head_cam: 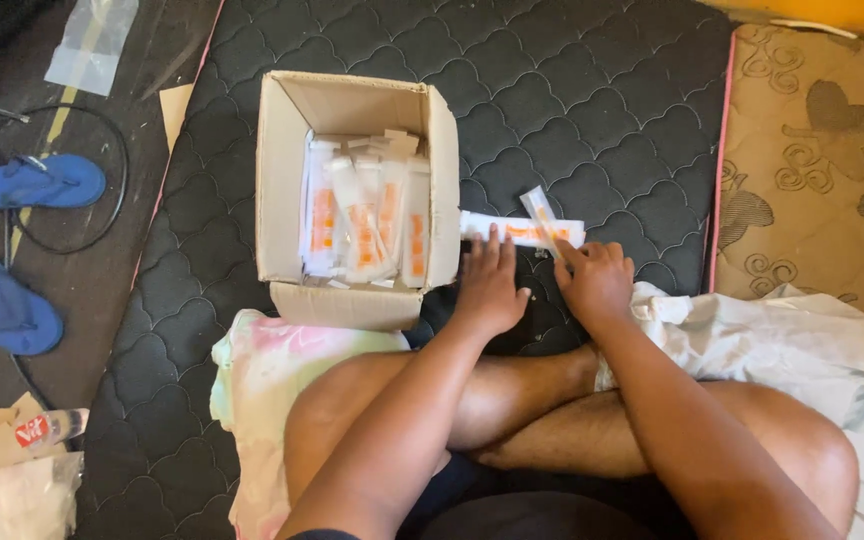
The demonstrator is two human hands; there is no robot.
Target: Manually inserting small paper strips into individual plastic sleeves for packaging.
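Lay flat at frame centre on the black quilted mattress [592,90]: a long white packet [512,229] with orange print, one clear sachet [539,208] slanted across its right end. Pressed down on the packet's left half, left hand [489,287], fingers spread flat. Pinned its right end beside it, right hand [595,280], forefinger extended, hands near but apart. Stood open just left of centre, one cardboard box [282,190], stuffed with matching white-and-orange packets [364,225], too crowded to count. Sat at far left on the floor, two blue flip-flops [34,182].
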